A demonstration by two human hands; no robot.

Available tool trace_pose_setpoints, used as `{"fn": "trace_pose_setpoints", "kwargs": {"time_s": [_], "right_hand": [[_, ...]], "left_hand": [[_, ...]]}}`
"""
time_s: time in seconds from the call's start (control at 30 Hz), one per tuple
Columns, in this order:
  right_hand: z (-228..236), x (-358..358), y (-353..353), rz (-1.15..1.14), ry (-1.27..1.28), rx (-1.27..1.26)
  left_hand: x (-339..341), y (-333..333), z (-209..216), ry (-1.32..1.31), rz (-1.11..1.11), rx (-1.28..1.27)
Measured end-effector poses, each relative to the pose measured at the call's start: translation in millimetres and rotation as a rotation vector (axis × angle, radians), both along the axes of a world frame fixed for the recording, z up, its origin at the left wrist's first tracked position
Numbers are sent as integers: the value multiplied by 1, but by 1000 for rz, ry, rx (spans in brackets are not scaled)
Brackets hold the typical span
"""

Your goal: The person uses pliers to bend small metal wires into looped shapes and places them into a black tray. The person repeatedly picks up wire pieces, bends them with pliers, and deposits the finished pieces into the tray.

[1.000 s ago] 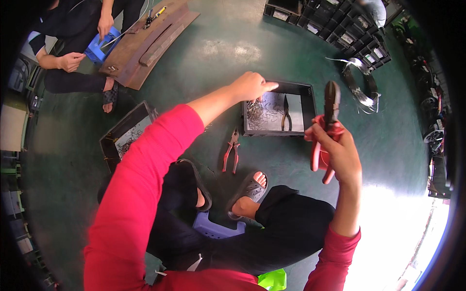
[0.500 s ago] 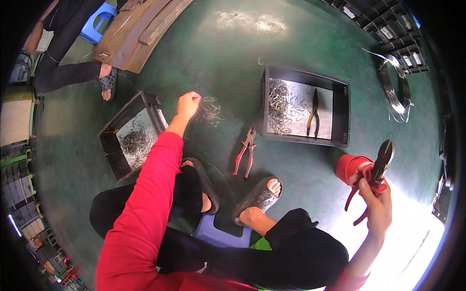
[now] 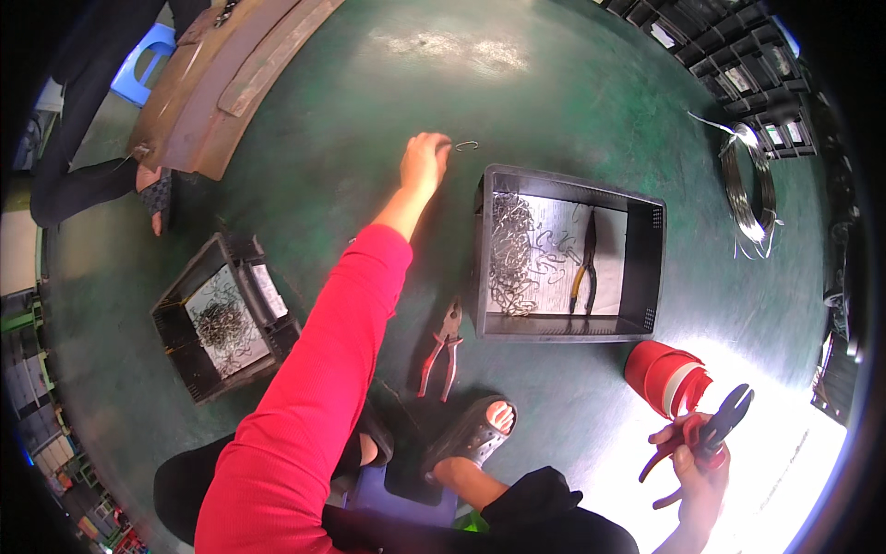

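Red-handled metal cutters with a dark head (image 3: 727, 415) sit nearest, in our right hand (image 3: 706, 480); the fingers wrap around the tool near its joint and the handles spread apart, but we cannot tell whether the blades part. We do best to hold that sharp end clear of our other arm and of the round red container with a white band (image 3: 657, 374) just beside it.

A little farther out, steel pliers with red-and-white handles (image 3: 438, 360) lie on the green floor, between the small black plastic crate (image 3: 189, 365) at our left and the large black plastic crate (image 3: 568, 327) at our right. Both hold heaps of bent wire pieces, and the large one also holds black-and-yellow pliers (image 3: 588, 263).

Beyond them reaches our left hand (image 3: 425, 164), its fingers curled together; we cannot tell whether anything is pinched there. One thin, curved wire hook (image 3: 468, 145) lies on the floor just beyond the fingertips, apparently not touched. For so slight a thing, a flat approach with thumb and forefinger at the bend should serve us better than a rake at the tip.

Farthest right rests a silvery wire coil (image 3: 762, 189).
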State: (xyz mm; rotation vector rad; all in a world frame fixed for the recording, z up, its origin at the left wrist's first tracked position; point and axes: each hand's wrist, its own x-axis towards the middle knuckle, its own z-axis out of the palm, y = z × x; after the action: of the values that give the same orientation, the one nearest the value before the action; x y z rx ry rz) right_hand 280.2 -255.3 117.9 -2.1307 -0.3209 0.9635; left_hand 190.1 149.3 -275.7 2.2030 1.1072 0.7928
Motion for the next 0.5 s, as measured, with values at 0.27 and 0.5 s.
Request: {"fn": "trace_pose_setpoints", "kwargs": {"time_s": [0.27,0.5], "right_hand": [[-4,6,4,-78,56,-43],[21,-9,7,8,21,111]], "left_hand": [[36,0,-3,372,-27,-29],[22,-63,113,-196,-179,15]]}}
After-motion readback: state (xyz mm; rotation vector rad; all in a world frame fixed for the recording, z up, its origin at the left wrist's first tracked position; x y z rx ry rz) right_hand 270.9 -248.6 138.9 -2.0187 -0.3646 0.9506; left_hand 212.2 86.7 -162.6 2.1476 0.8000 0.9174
